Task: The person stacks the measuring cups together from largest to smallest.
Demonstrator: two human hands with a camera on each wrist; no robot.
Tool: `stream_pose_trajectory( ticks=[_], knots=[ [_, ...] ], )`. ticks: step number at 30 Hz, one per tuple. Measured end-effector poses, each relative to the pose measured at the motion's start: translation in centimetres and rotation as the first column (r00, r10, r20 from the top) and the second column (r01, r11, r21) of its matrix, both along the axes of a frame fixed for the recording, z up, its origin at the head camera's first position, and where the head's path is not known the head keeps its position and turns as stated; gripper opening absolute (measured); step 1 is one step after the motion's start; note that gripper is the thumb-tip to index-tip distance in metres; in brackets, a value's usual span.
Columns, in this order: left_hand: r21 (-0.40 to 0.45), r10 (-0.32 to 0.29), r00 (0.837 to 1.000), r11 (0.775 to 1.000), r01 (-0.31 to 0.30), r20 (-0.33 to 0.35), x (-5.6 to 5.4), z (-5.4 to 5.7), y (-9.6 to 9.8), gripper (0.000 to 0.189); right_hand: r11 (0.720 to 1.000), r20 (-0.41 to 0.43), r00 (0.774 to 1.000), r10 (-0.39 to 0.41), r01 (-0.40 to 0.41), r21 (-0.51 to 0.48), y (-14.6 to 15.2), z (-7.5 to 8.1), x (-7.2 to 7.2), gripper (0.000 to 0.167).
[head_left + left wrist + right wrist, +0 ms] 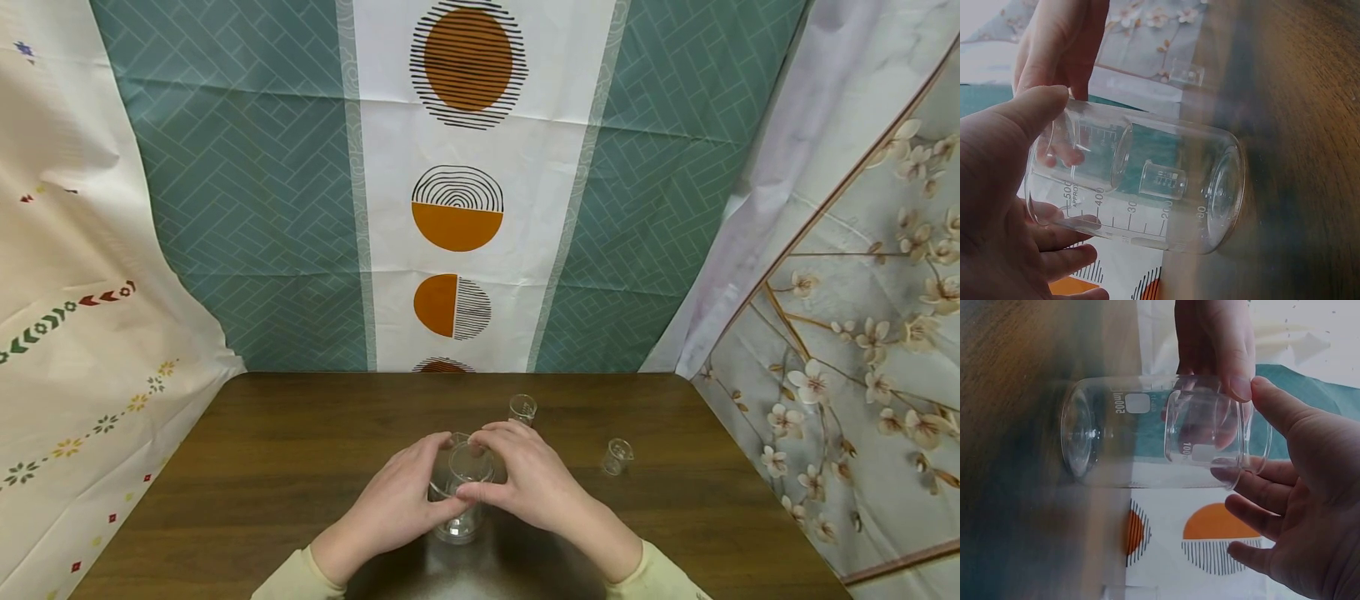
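A large clear glass beaker (456,531), marked 500 ml, stands upright on the table. My left hand (401,496) holds it near the rim, thumb on the near side and fingers around the far side. Inside its upper part is a smaller beaker (1200,452) marked 100, its base well above the large beaker's bottom. My right hand (536,479) pinches this smaller beaker by the rim, between thumb and fingers. Both thumbs come close together at the near side of the rims.
Behind my right hand stands a small glass beaker (522,407). Farther right is another, smaller beaker (617,457). The brown wooden table (300,433) ends at a patterned curtain (262,208), with more cloth hanging at both sides.
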State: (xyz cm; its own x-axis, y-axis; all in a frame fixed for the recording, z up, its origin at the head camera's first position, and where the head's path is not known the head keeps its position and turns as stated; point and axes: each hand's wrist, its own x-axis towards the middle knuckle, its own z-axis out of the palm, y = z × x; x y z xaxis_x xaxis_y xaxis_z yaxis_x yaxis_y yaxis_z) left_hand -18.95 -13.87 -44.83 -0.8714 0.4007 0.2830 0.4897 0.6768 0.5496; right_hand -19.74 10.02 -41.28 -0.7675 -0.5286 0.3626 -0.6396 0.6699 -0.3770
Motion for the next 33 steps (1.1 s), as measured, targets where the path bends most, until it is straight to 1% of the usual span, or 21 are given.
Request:
stream_pose_trajectory(
  ticks=[6,13,20,28,33],
  knots=[
    [0.006,-0.012,1.0,1.0,0.012,-0.004,0.0,-0.1,-0.1,0.092,1.0,0.002,1.0,0.001,-0.001,0.0,0.0,-0.1,-0.2,0.052],
    [0.028,-0.021,1.0,0.999,0.02,0.009,0.0,0.0,-0.2,0.095,1.0,-0.001,1.0,0.004,-0.004,0.003,0.0,-0.2,-0.3,0.057],
    [0.031,-0.019,0.999,0.999,0.018,0.028,0.0,0.1,-0.2,0.092,1.0,0.014,1.0,0.004,-0.004,0.008,-0.1,0.1,-0.6,0.061],
    [0.03,-0.021,0.999,0.999,0.02,0.037,-0.1,0.2,-0.2,0.092,0.999,0.012,1.0,0.005,-0.006,0.046,-0.3,0.1,-1.2,0.06],
    [0.033,-0.027,0.999,0.999,0.026,0.045,0.0,0.2,-0.2,0.095,0.997,0.037,0.999,0.008,-0.011,0.071,-0.3,0.2,-1.5,0.062]
  ],
)
